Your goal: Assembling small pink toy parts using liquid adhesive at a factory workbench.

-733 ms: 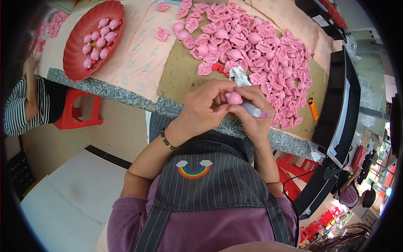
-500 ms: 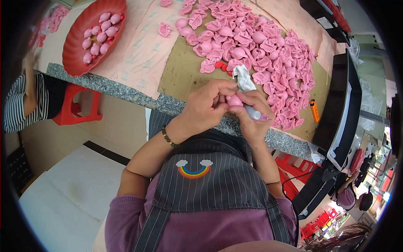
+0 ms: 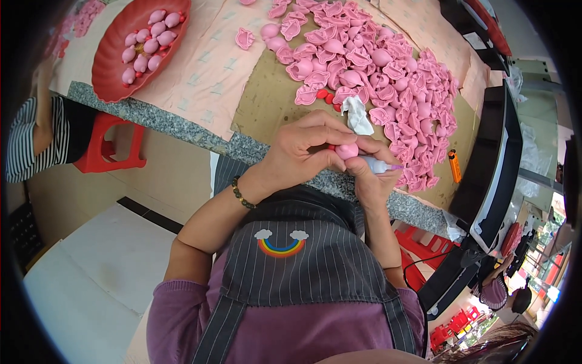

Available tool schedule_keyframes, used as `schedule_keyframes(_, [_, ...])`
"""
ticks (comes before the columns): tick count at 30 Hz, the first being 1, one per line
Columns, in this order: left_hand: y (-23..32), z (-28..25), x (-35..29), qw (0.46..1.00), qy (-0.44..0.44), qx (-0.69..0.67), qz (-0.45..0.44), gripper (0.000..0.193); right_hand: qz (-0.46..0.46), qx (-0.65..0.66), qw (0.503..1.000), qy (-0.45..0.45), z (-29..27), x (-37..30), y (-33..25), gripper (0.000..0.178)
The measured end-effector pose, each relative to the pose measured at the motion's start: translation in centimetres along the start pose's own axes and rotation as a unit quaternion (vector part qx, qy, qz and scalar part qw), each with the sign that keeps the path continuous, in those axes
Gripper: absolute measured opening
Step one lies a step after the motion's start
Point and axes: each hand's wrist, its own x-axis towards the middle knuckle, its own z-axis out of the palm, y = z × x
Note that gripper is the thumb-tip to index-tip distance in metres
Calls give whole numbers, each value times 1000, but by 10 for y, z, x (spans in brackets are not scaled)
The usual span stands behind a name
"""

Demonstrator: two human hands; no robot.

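Note:
Above the table's near edge, a small rounded pink plastic piece (image 3: 347, 151) with a red bit at its left end sits between my hands. My left hand (image 3: 297, 151) pinches it from the left with thumb and fingers. Closed too, my right hand (image 3: 374, 176) presses its thumb against the piece and holds a pale squeeze bottle (image 3: 377, 165) in its palm, purple tip pointing right. Just beyond my fingers lie a crumpled white tissue (image 3: 357, 115) and some red bits (image 3: 329, 98). A big heap of pink plastic shells (image 3: 382, 79) spreads behind them.
A red scalloped tray (image 3: 106, 79) at far left holds several pink pieces with red ends. An orange lighter (image 3: 454, 165) lies right of the heap, near a black box-like frame (image 3: 494, 151). Beyond the granite edge (image 3: 176, 128) are a red stool (image 3: 112, 145) and another person's striped sleeve (image 3: 24, 145).
The pink piece has shifted slightly right and turned, and its red end now shows on the left. My left fingers have lifted and straightened somewhat; more of the bottle shows.

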Motion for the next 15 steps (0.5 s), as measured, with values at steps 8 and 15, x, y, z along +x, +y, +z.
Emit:
schedule_keyframes(8, [-7,-4,2,994,-33,-94,-54,19,-111,-95,989,-9,0,3,10,28])
schedule_keyframes(15, [-9,-4,6,996,-20,-73,-44,15,-105,-107,989,-8,-1,4,10,27])
